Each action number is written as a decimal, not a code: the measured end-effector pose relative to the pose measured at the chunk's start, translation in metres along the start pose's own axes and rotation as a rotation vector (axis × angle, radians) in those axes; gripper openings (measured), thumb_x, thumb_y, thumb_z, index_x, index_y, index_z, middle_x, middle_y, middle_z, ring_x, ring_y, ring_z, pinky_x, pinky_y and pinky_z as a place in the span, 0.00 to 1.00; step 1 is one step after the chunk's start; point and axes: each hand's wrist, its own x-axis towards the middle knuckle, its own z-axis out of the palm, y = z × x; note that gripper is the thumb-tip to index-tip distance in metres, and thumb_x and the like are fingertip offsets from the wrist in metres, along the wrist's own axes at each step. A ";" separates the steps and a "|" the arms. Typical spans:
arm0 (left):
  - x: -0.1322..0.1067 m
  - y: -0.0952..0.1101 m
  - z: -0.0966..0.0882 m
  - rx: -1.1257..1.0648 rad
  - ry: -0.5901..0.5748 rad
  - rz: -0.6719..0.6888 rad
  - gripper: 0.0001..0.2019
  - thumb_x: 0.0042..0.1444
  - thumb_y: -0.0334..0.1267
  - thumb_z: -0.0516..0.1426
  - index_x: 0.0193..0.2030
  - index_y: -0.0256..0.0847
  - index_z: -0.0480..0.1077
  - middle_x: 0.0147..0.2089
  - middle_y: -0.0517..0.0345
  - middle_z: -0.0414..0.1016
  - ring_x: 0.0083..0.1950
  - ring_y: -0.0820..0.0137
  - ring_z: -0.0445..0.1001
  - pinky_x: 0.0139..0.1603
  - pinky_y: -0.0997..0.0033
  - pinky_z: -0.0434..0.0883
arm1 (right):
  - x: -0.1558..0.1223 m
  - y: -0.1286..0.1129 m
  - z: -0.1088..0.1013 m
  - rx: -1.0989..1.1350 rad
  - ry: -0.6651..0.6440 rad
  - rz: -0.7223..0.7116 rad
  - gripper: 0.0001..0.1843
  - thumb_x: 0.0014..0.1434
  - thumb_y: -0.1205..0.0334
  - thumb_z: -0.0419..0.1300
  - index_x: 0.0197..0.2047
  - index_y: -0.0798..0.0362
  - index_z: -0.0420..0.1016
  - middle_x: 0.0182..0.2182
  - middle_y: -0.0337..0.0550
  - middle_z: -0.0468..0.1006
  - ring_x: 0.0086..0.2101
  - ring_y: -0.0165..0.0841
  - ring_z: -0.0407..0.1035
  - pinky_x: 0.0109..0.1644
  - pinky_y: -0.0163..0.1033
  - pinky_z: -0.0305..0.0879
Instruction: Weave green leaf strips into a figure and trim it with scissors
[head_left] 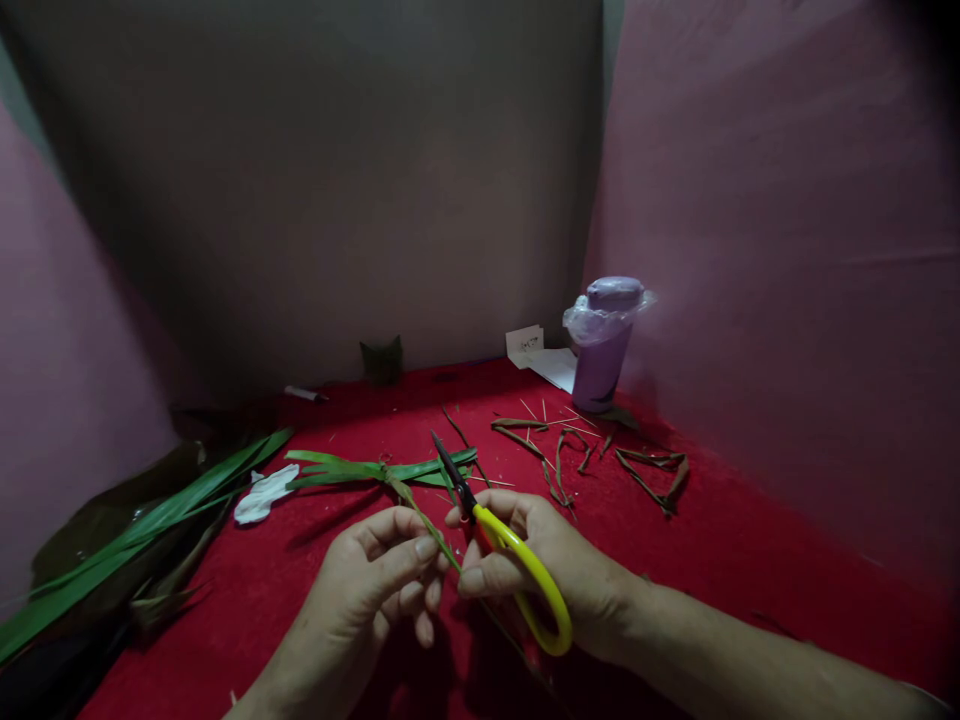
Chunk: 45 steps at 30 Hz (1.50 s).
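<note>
The left hand (pixel 367 575) is nearly closed, thumb and forefinger pinching the thin stem of a green leaf piece (pixel 390 470). Just beside it, the right hand (pixel 562 560) is wrapped around yellow-handled scissors (pixel 506 535), whose dark blades point forward and to the left, away from the body. The right fingertips come very near the stem's lower end; whether they also grip it is hard to say in this dim light.

The leaf piece extends beyond the left hand, its split green ends spreading to both sides above the red surface (pixel 720 600). Over to the left, long green leaves (pixel 142 540) lie across a dark bag (pixel 75 525), with a crumpled white tissue (pixel 265 494) near their tips. To the right are bent brown strips (pixel 667 500) (one forms a rough triangle) and a scatter of thin pale sticks (pixel 545 410).

Farther back stands a purple cup (pixel 598 365), clear plastic gathered around its top, with white paper (pixel 555 367) and a marked card (pixel 525 343) beside it. A white tube (pixel 302 393) and a dark green, two-pointed object (pixel 382 360) sit near the grey back wall (pixel 375 170).
</note>
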 end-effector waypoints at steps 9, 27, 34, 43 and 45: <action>-0.001 -0.002 0.000 -0.009 0.000 0.008 0.07 0.45 0.33 0.62 0.26 0.37 0.67 0.21 0.61 0.70 0.18 0.77 0.67 0.14 0.79 0.67 | 0.000 0.001 0.002 -0.056 0.018 -0.077 0.23 0.37 0.65 0.69 0.37 0.56 0.64 0.20 0.32 0.69 0.20 0.21 0.60 0.24 0.29 0.55; 0.000 -0.004 -0.003 -0.019 -0.027 0.018 0.05 0.46 0.32 0.61 0.28 0.37 0.67 0.23 0.60 0.72 0.19 0.76 0.68 0.16 0.77 0.69 | 0.000 0.001 0.004 -0.062 0.044 -0.083 0.22 0.36 0.70 0.65 0.37 0.56 0.65 0.19 0.32 0.68 0.19 0.22 0.59 0.23 0.30 0.54; 0.003 -0.005 -0.001 0.034 -0.013 0.033 0.06 0.44 0.34 0.62 0.26 0.37 0.67 0.19 0.61 0.71 0.17 0.76 0.67 0.14 0.76 0.68 | 0.001 0.001 0.004 -0.073 0.051 -0.081 0.20 0.34 0.72 0.64 0.34 0.55 0.64 0.18 0.31 0.68 0.18 0.22 0.58 0.22 0.31 0.54; 0.002 -0.004 -0.001 0.100 -0.023 0.037 0.06 0.44 0.34 0.61 0.24 0.37 0.67 0.18 0.62 0.69 0.15 0.77 0.65 0.14 0.76 0.68 | 0.006 0.007 0.003 -0.008 0.020 -0.103 0.22 0.33 0.71 0.66 0.33 0.55 0.64 0.18 0.28 0.65 0.18 0.21 0.57 0.22 0.30 0.51; 0.002 -0.004 -0.001 0.086 -0.022 0.044 0.06 0.45 0.34 0.61 0.25 0.37 0.67 0.19 0.62 0.69 0.15 0.77 0.65 0.15 0.76 0.67 | 0.006 0.009 0.003 -0.005 0.014 -0.126 0.23 0.33 0.69 0.67 0.35 0.55 0.64 0.19 0.29 0.65 0.19 0.22 0.57 0.23 0.30 0.52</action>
